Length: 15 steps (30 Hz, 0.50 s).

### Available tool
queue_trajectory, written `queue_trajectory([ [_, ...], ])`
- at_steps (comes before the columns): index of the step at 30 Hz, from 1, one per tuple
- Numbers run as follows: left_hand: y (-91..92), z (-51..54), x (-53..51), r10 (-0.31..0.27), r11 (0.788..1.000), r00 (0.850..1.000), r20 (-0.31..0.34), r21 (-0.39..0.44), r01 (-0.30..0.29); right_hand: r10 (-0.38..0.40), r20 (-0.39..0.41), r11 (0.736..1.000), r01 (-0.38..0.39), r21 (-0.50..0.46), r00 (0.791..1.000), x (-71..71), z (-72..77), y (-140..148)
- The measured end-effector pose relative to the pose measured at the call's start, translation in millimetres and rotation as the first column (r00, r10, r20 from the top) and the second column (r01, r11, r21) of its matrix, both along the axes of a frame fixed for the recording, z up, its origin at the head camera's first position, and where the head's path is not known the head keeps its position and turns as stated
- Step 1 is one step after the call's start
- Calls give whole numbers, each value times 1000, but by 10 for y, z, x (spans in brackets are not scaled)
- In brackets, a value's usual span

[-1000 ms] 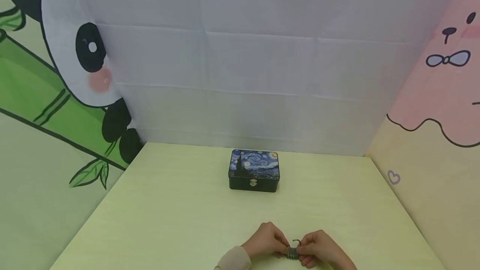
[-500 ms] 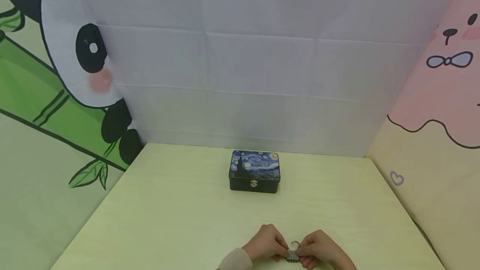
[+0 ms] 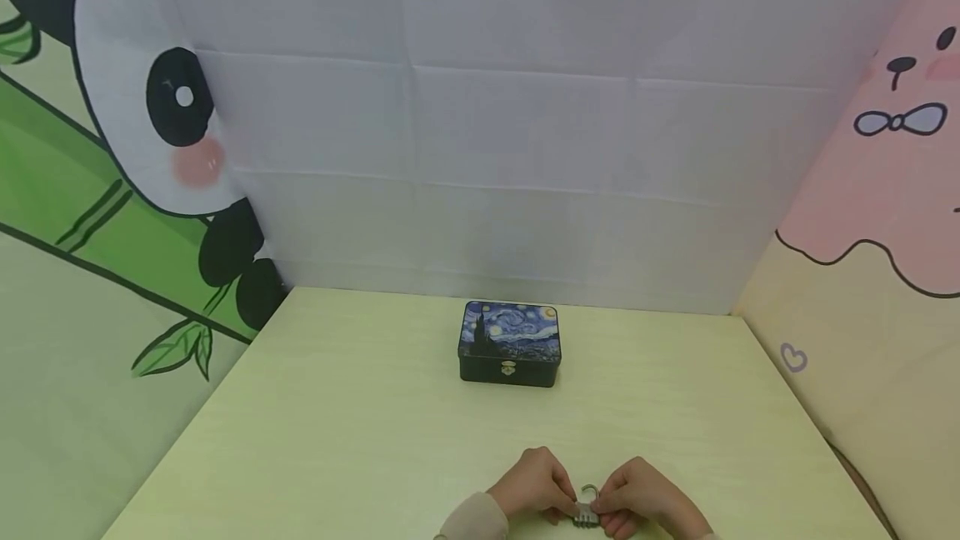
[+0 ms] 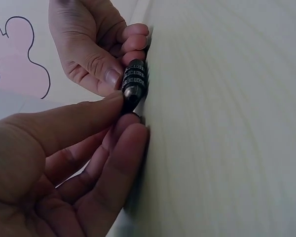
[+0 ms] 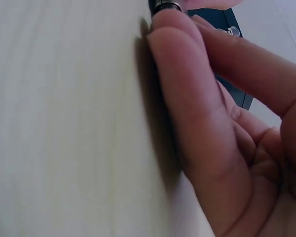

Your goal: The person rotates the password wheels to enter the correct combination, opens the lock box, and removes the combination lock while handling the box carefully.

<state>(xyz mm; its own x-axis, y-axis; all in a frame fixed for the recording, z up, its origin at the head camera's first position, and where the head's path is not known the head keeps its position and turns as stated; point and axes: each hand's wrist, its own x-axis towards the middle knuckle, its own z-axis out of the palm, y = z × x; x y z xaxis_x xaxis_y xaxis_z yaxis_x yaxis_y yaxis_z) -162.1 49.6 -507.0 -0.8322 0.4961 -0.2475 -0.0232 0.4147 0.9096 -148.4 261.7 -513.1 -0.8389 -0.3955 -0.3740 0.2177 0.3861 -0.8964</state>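
Note:
A small metal combination padlock [image 3: 586, 515] is held just above the table near its front edge, its curved shackle standing up and swung open at one end. My left hand [image 3: 534, 483] pinches one end of the lock between thumb and fingers. From the other side my right hand [image 3: 643, 497] pinches the opposite end. Number dials show on the padlock [image 4: 134, 78] in the left wrist view, between the two sets of fingertips. Only a bit of the padlock [image 5: 166, 5] appears at the top of the right wrist view; fingers hide the rest.
A dark tin box [image 3: 508, 344] with a swirling night-sky picture on its lid and a gold clasp sits shut at the back of the pale table [image 3: 337, 407]. A white cloth backdrop [image 3: 517, 132] stands behind, with cartoon-printed panels at both sides.
The padlock has tilted slightly, so its body and shackle show more to the head camera. Both hands keep their pinch on it and have barely moved.

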Motion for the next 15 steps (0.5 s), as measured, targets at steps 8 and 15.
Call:
queue_trajectory([
  [8,-2,-28,-24,-11,1000,1000,3,-6,11,12,10,1000,-12,2,1000,-23,-9,11],
  [15,-6,-25,-30,-12,1000,1000,1,4,12,7,7,1000,-7,11,1000,-25,-4,12],
])
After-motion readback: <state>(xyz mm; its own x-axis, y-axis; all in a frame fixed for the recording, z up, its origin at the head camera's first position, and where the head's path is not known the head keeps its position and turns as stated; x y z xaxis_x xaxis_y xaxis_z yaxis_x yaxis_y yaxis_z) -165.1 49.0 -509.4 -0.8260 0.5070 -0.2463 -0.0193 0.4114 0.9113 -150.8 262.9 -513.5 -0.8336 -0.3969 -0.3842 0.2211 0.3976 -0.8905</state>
